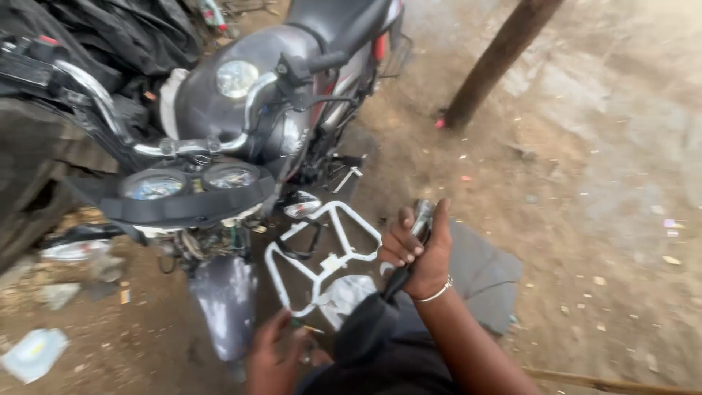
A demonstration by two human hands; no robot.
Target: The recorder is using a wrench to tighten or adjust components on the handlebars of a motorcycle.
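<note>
Right fingers: curled tight around a slim grey tool (423, 217), thumb up along its side; the right hand (415, 252) holds it upright just beside the white metal frame (322, 256).
Left fingers: bent inward, pinching a small thin thing with a green tip (306, 327); the left hand (276, 358) sits low, near the frame's bottom corner and the front mudguard (223, 300).
Frame: lies off the motorcycle (241, 110), tilted on the ground between the front wheel area and the person's knee.
Progress: judging by this, the headlight housing is already off, with loose wires (194, 245) hanging under the twin gauges (190, 181); the frame seems not yet fixed anywhere.
Hard to tell: the tool's kind is blurred, its lower end hidden by dark cloth; the left hand is partly cut off at the bottom edge; what the white frame rests on is unclear.
</note>
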